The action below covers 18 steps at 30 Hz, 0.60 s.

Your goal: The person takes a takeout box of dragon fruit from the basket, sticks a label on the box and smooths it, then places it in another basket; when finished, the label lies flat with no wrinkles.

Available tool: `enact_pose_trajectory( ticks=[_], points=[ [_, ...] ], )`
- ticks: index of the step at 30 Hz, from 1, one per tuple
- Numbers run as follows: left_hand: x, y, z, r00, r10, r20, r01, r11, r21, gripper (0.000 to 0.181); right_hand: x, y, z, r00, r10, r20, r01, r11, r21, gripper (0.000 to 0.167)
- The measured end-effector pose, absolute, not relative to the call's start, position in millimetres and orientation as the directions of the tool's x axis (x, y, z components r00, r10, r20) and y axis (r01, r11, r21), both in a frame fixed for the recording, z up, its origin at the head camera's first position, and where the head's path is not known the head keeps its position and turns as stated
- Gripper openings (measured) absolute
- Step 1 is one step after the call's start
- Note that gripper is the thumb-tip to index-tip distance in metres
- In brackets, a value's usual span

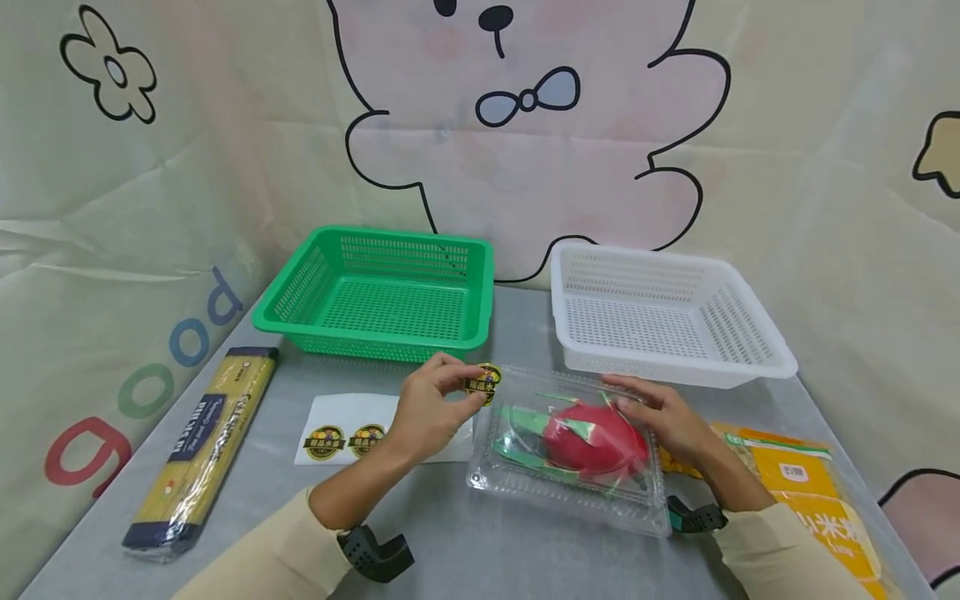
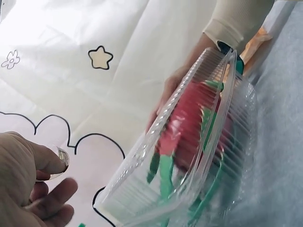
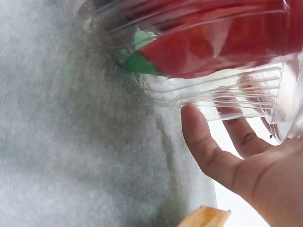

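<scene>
Between thumb and forefinger, my left hand [image 1: 431,408] pinches a round black-and-gold sticker [image 1: 483,383] near the upper left corner of a clear plastic clamshell box [image 1: 517,492]. Inside the closed box lies a red dragon fruit [image 1: 592,437] with green scales. My right hand [image 1: 671,417] holds the box by its right side, thumb and fingers spread around the edge. In the right wrist view, its fingers [image 3: 201,135] touch the ribbed plastic wall. A white sticker sheet [image 1: 348,410] with more round labels lies behind the left hand, partly hidden by it.
A green basket [image 1: 375,342] stands at the back left and a white basket [image 1: 675,358] at the back right. A long pack of noodles [image 1: 206,450] lies at the left table edge. A yellow bag [image 1: 817,492] lies to the right, partly behind the right forearm.
</scene>
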<state>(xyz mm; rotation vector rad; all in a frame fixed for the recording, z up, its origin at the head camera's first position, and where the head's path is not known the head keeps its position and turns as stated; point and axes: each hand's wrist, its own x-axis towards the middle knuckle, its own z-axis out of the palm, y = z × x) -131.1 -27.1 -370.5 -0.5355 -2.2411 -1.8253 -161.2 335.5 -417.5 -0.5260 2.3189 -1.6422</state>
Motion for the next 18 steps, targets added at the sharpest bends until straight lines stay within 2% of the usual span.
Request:
enact_pose_trajectory(
  ticks=[6, 18],
  points=[
    [-133, -10, -367, -0.908, 0.178, 0.378, 0.413, 0.235, 0.88, 0.023, -161, 334, -417, -0.905, -0.426, 0.004, -0.146, 0.303, -0.942, 0.045],
    [-141, 22, -365, -0.908, 0.23, 0.351, 0.401, 0.23, 0.887, 0.023, -161, 335, -417, -0.903, -0.429, 0.006, -0.15, 0.303, -0.941, 0.045]
  ],
)
